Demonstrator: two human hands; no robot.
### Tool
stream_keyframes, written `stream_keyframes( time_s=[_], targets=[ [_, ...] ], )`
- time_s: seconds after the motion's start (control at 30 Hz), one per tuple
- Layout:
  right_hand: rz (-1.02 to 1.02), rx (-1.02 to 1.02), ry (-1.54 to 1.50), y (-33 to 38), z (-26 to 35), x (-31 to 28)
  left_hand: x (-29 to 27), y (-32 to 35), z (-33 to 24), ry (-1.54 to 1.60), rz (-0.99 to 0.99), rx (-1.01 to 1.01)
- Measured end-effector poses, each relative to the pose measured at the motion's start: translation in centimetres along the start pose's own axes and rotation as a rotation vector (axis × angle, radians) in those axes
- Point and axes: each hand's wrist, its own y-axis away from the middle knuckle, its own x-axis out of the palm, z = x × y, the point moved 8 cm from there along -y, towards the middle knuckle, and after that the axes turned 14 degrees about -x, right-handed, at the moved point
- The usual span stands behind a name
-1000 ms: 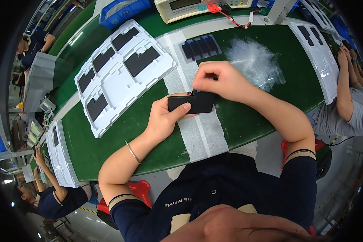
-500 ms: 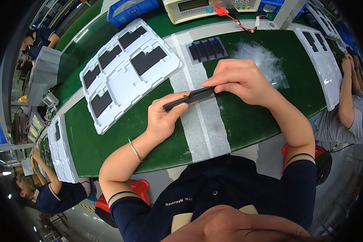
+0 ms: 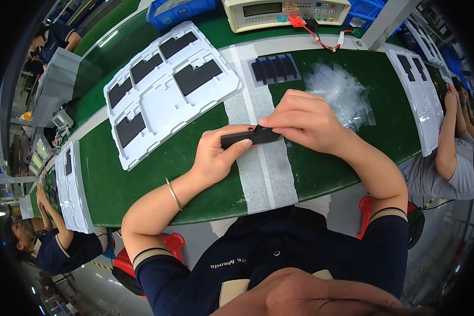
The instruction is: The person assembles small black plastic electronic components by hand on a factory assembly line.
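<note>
Over the paper strip, my left hand [image 3: 214,154] grips a flat black pack [image 3: 252,138] by its left part. The thumb lies on the side facing me, and the fingers are behind it. The pack is tipped up on its long edge. At its upper edge my right hand [image 3: 306,122] is closed in a pinch around a small dark tab [image 3: 258,128]. Whether this tab belongs to the pack I cannot tell. A tiny dark bit sticks up just left of the pinch. Similar black pieces [image 3: 197,77] lie in the white tray [image 3: 166,108] at the left.
A clear sheet with black strips [image 3: 275,69] and a heap of clear film pieces [image 3: 338,92] lie beyond my hands. A meter [image 3: 287,15] with red and black leads and a blue bin [image 3: 180,11] stand behind. Co-workers sit at both sides near other white trays [image 3: 418,100].
My right hand has moved from the pack's right end to its upper edge, where it pinches a dark tab. The pack has turned more level, its broad side more toward me. My view shifted slightly.
</note>
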Motion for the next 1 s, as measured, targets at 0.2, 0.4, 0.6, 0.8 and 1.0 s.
stream_keyframes(
  time_s=[0.2, 0.4, 0.6, 0.8, 1.0],
  targets=[
    [0.048, 0.377, -0.137, 1.0, -2.1, 0.3, -0.1, -0.7, 1.5, 0.081, 0.012, -0.049],
    [0.290, 0.168, -0.119, 0.8, -1.3, 1.5, 0.4, -0.4, 0.4, -0.071, 0.096, -0.094],
    [-0.109, 0.564, -0.396, 3.0, -3.1, 1.4, -0.9, -0.9, 0.6, 0.395, 0.116, -0.042],
    [-0.059, 0.542, -0.372, 2.9, -3.1, 2.6, -3.8, -0.7, 0.6, -0.025, -0.136, -0.104],
    [-0.035, 0.435, -0.147, 2.5, -3.6, 0.8, -10.4, 1.0, -7.5, -1.281, -0.642, 0.565]
  ],
)
